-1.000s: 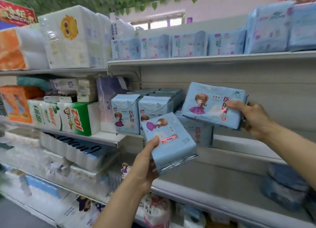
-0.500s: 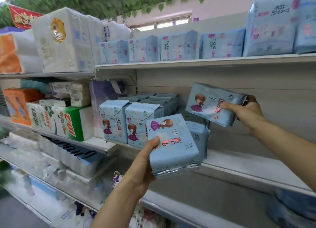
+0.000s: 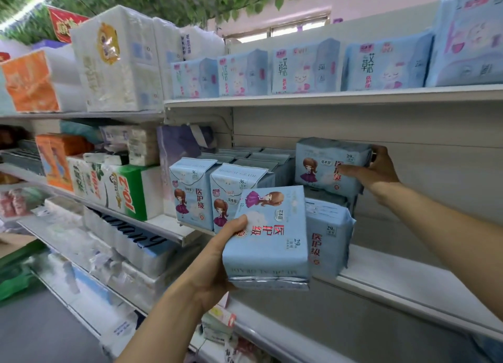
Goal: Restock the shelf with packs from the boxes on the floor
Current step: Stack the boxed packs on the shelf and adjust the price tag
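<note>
Packs [image 3: 268,237] [image 3: 330,166] gripped in both hands [image 3: 215,264] [image 3: 378,169], right outstretched

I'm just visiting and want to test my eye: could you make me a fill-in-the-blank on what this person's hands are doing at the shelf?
1. Each hand holds one light ____ pack.
2. The right hand sets its pack on top of ____ pack on the shelf.
3. The left hand holds its pack in ____ of the shelf.
4. The number printed on the left hand's pack is ____.

Missing words: blue; another; front; 29
</note>
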